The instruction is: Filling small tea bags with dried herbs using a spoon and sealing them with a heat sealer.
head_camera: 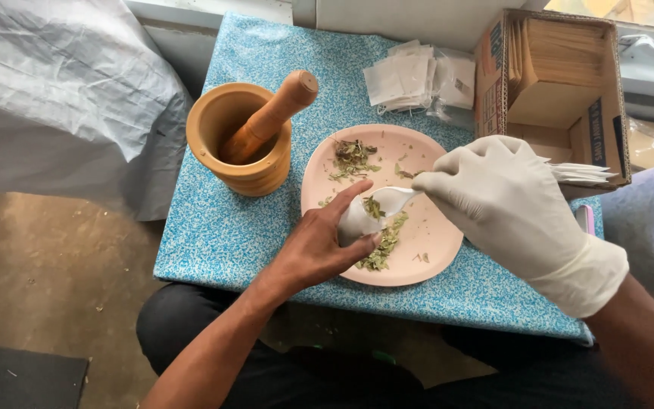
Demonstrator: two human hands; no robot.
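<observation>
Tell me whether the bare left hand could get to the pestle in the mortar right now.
Probably yes, but not freely: the left hand is holding a small white bag over the plate. The pestle leans out of the mortar nearby, with nothing between them.

Soft, even daylight from the window at top right; sharp focus, faint shadows.

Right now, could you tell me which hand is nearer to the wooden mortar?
Left. The bare left hand is just right of and below the mortar; the gloved right hand is farther right, across the pink plate.
</observation>
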